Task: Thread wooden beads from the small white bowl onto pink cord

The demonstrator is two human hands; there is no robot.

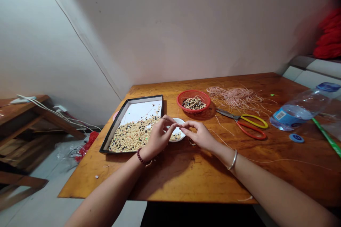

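My left hand (157, 134) and my right hand (199, 135) meet over a small white dish (182, 137) holding some pale beads. Thumb and forefinger of each are pinched together, fingertips nearly touching; what they grip is too small to make out. Just below my right hand shows a short beaded strand (191, 142), partly hidden by it. Left of my hands lies a black-edged shallow tray (138, 108), with cream, black and a few coloured beads spread across its near part. A red plastic basket (180, 107) behind the dish contains strung beads.
Pink cord (237, 96) lies in a loose tangle at the back of the wooden table (170, 184). Scissors (239, 117) with yellow and red handles rest to the right. Beyond them are a plastic bottle (301, 111), a blue cap (296, 138) and a green strip (326, 136).
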